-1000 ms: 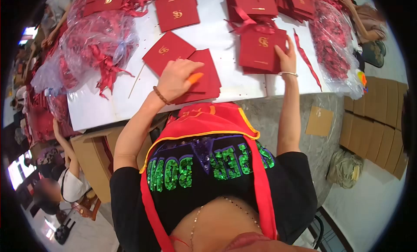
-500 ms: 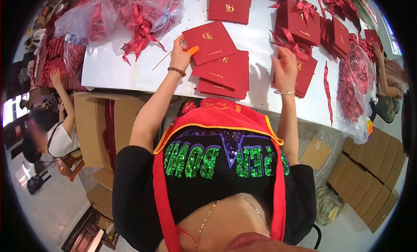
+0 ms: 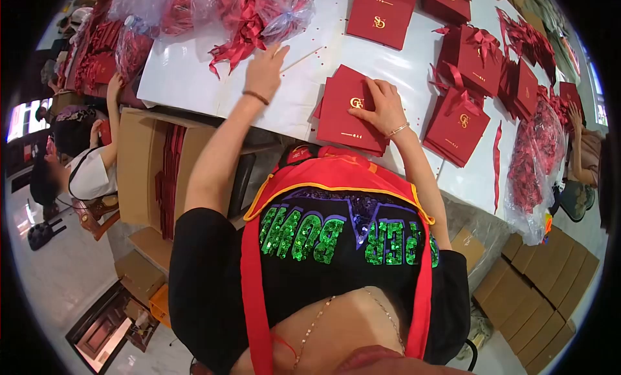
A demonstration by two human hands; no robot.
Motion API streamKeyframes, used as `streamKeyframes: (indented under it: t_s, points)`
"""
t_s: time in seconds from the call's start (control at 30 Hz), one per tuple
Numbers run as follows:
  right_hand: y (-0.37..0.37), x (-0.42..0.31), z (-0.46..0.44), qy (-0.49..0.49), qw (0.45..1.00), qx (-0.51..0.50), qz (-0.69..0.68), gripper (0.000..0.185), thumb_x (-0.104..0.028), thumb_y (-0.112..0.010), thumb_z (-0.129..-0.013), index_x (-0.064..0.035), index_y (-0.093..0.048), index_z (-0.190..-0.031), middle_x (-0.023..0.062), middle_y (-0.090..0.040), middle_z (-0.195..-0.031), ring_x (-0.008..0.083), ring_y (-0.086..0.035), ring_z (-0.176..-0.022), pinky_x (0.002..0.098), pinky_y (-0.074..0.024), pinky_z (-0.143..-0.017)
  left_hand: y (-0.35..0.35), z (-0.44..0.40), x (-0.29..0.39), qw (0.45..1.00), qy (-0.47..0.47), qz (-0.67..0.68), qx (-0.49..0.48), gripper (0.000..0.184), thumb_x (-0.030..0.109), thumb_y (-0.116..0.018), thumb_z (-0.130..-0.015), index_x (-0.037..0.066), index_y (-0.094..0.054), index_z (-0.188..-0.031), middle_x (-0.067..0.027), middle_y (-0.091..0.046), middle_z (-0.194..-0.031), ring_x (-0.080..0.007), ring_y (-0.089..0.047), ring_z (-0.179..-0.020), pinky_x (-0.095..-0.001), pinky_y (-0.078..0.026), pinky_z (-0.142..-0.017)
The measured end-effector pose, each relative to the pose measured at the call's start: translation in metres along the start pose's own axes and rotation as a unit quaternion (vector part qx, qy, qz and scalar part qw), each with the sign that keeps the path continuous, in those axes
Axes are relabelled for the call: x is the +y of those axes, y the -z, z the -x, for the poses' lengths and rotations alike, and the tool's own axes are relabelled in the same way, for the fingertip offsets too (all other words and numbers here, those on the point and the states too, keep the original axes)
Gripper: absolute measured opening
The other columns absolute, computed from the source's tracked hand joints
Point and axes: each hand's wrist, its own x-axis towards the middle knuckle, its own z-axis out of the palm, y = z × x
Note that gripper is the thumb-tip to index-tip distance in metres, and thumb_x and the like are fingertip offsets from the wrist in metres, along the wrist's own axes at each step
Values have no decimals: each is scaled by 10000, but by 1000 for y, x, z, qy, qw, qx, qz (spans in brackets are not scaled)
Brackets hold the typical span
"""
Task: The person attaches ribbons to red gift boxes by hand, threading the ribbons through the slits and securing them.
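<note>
My right hand lies on a stack of flat red gift bags with gold lettering, its thumb spread from the fingers and nothing gripped. My left hand is over the table to the left, just below the loose red ribbons. Its fingers look loosely bent, and no bag is in them. A thin stick emerges beside this hand; its near end is hidden. Right of my right hand stands another stack of red bags with ribbon bows on top.
More red bags lie at the table's far side, and others with bows on the right. A plastic bag of ribbons hangs at the right edge. A cardboard box stands left below the table; co-workers sit on both sides.
My left hand has let go of the red bag, which now lies on the stack, and is over by the ribbons. My right hand has moved left from the ribboned bags onto this stack.
</note>
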Motion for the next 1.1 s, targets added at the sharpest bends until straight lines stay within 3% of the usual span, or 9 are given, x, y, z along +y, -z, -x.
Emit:
streamKeyframes:
  t_s: [0.07,0.23,0.3,0.43,0.57,0.63,0.83,0.9,1.1]
  points:
    - [3,-1,0,11,1000,-4,4,776,-491,-704,-644,-35,-463,-1224,158,-461,-1177,333,-418,-1084,400,-349,-934,4,-4,-16,989,-64,-127,-42,269,52,-530,-720,106,-603,-973,-19,-551,-1090,-229,-485,-871,-370,-396,-680]
    - [15,-8,3,74,994,39,70,677,-496,-722,-585,-99,-541,-1103,96,-489,-1026,289,-437,-1002,418,-321,-918,13,-2,-17,975,-87,-180,-96,84,120,-551,-736,98,-595,-803,-8,-562,-1036,-224,-469,-950,-418,-334,-783]
    - [28,-20,9,66,994,14,92,650,-499,-715,-592,-122,-551,-1095,80,-495,-973,270,-450,-958,407,-335,-876,22,4,4,988,-106,-88,-76,81,165,-564,-757,110,-592,-810,-34,-572,-961,-225,-469,-1001,-442,-297,-851]
    - [37,-22,16,45,991,-24,122,546,-499,-688,-630,-147,-595,-1037,45,-502,-849,217,-470,-845,363,-336,-772,41,20,62,965,-83,159,-190,96,184,-578,-786,109,-579,-847,-37,-605,-742,-183,-582,-774,-462,-242,-924]
    - [36,-20,17,56,990,35,122,364,-406,-676,-678,-134,-611,-911,27,-520,-767,202,-493,-803,352,-375,-715,49,24,98,940,-50,267,-206,96,152,-560,-801,66,-585,-833,-100,-621,-783,-250,-587,-721,-353,-423,-743]
    - [38,-23,17,72,989,44,122,349,-369,-675,-691,-110,-603,-913,45,-521,-761,221,-509,-778,352,-396,-678,48,25,110,915,76,348,-189,109,122,-555,-797,42,-592,-860,-129,-615,-812,-285,-582,-706,-353,-456,-643]
    - [39,-21,9,-22,997,-33,-68,316,-305,-660,-731,-82,-581,-940,98,-588,-795,279,-579,-752,365,-446,-634,40,24,125,957,-3,262,-126,125,116,-555,-802,57,-600,-903,-128,-612,-852,-290,-591,-782,-367,-475,-651]
    - [46,-20,4,-131,974,-145,-113,333,-311,-647,-744,-90,-585,-985,102,-625,-824,274,-599,-780,358,-458,-651,38,23,129,961,-16,249,-119,131,120,-553,-805,63,-597,-914,-121,-611,-841,-287,-595,-775,-361,-478,-637]
    - [44,-15,6,-151,951,-164,-212,376,-321,-640,-744,-100,-600,-1046,97,-634,-832,249,-607,-786,338,-456,-689,33,16,139,960,-3,257,-115,166,107,-571,-803,56,-602,-958,-117,-624,-896,-280,-613,-769,-329,-490,-631]
